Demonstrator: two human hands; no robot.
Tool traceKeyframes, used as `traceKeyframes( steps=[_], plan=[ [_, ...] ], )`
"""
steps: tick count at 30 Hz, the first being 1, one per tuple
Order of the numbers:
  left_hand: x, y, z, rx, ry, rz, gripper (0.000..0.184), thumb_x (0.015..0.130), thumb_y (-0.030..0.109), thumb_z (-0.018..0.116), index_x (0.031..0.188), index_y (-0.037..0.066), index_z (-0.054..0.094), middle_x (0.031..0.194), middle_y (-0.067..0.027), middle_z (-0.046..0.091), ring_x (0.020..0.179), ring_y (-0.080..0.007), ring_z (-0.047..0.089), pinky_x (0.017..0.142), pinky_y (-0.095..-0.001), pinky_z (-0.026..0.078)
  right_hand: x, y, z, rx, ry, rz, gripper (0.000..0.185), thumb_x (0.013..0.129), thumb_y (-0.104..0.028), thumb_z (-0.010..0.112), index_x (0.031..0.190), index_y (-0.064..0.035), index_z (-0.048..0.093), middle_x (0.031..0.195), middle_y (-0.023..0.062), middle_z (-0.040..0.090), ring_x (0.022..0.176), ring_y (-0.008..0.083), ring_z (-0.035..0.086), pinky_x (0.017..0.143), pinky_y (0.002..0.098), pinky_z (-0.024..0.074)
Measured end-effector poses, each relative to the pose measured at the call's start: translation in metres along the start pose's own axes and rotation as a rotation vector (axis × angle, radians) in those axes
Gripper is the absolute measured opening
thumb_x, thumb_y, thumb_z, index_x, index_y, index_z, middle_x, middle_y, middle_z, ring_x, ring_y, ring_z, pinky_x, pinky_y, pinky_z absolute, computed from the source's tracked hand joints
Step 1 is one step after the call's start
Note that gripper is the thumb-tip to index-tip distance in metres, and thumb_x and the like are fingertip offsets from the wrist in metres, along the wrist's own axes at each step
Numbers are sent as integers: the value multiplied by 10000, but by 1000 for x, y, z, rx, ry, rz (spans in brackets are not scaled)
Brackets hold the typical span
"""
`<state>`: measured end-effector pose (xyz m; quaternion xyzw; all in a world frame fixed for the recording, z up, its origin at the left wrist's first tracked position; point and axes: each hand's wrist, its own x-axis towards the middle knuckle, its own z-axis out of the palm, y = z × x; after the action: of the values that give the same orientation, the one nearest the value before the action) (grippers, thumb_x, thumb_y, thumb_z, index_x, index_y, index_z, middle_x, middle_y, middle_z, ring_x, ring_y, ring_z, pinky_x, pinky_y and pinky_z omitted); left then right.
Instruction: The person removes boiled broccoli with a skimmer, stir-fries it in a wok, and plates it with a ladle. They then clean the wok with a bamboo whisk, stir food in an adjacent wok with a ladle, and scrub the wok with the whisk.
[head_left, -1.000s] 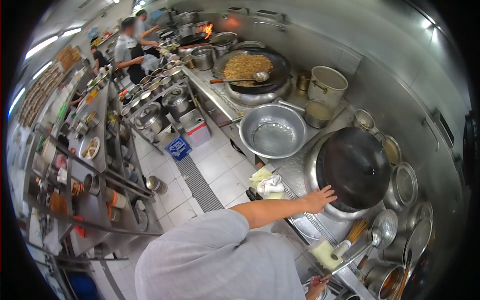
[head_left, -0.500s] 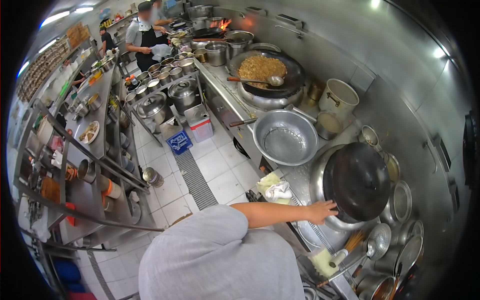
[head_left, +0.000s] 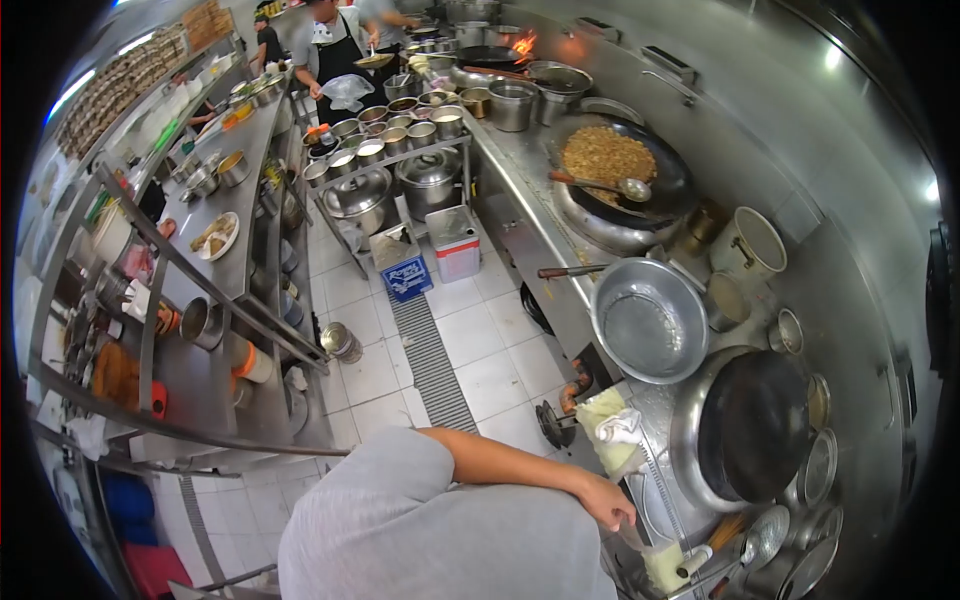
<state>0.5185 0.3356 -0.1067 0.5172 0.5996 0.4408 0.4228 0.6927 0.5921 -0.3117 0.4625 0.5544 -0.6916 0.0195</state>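
Observation:
My left hand point(head_left: 607, 501) is low at the counter's front edge, fingers curled downward. A pale, partly see-through piece shows just below the fingertips; what it is I cannot make out. Beside it lie a yellowish folded cloth point(head_left: 664, 568) and a bamboo brush point(head_left: 722, 535) with a pale handle. Further in, a large black wok point(head_left: 755, 425) rests on a round steel burner ring point(head_left: 688, 420). A cloth with a white rag point(head_left: 618, 427) on it lies near the forearm. My right hand is out of view.
A wide metal basin point(head_left: 650, 320) stands beyond the wok. Past it, another wok holds brown chopped food point(head_left: 608, 160) with a ladle across it. Pots and strainers line the right wall. Co-workers point(head_left: 335, 60) stand by flames at the back; a shelf rack point(head_left: 200, 270) is left.
My left hand has left the black wok's near edge and drawn back toward the counter's front edge. The wok's dark surface sits differently on the ring. My view has shifted.

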Motion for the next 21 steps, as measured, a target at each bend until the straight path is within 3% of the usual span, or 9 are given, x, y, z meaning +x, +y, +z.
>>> traceKeyframes(
  steps=[10,21],
  plan=[
    [-40,-11,14,24,158,8,456,917,317,612,1289,58,561,1034,-141,688,967,-290,643,830,-405,478,12,-19,8,-121,-85,-35,351,958,-474,492,1131,-174,552,900,24,609,765,188,595,664,434,502],
    [-11,18,39,76,207,-174,476,902,355,604,1272,56,588,1184,-180,652,1103,-324,608,917,-416,469,50,-12,-21,-178,-209,-19,311,959,-432,505,1100,-160,554,884,27,596,732,186,589,617,418,509]
  ],
)
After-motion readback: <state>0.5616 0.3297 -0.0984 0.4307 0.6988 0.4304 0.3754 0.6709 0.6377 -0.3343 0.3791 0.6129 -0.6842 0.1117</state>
